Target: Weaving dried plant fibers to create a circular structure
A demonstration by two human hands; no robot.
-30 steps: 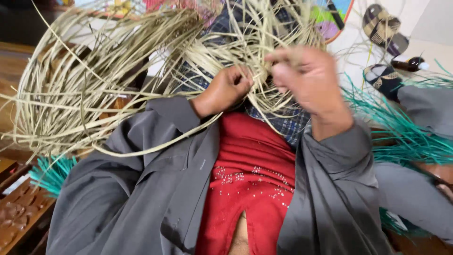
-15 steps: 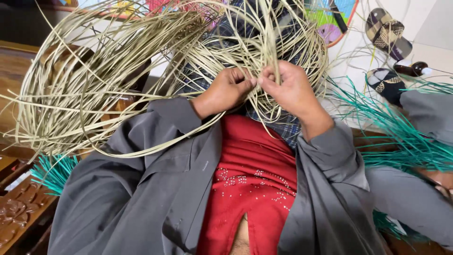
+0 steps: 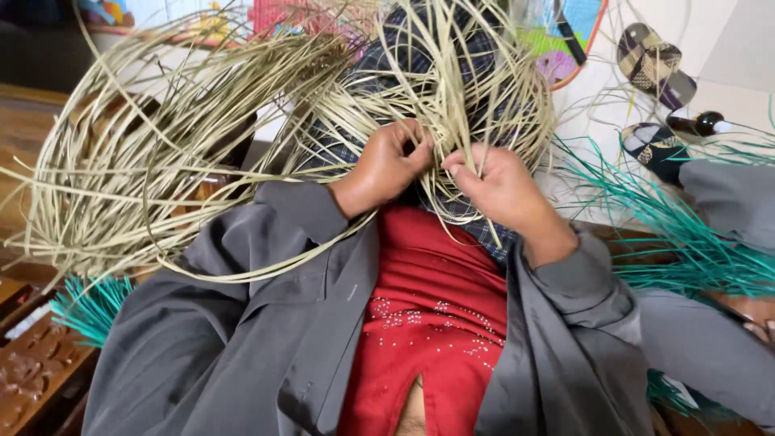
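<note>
Working a tangle of pale straw strips held over the lap, a person in a grey jacket and red top pinches the strands w/ both hands, seen from the head camera.

Left hand is closed into a loose fist on a cluster of strips just left of the bundle's knotted centre; right hand sits just right of that centre, thumb and fingers nipped on a few strips, the two hands nearly touching. From the centre the strips fan out and curl in wide loops, most sweeping off to the left, some arching up and over a checked cloth behind.

Judged by the look: strips are very light, thin, springy – they hold a curve yet bend w/o snapping, though a sharp crease would prob. crack one. Dry surface, likely not slippery, but edges may be sharp-ish. Best grip seems close to the centre where strands cross, as loose ends would whip about and slide free.

Right of the centre lie teal-dyed strips; further right and up, two woven sandals and a small dark bottle on a pale floor. Lower left of the centre, more teal strips beside carved wood.
</note>
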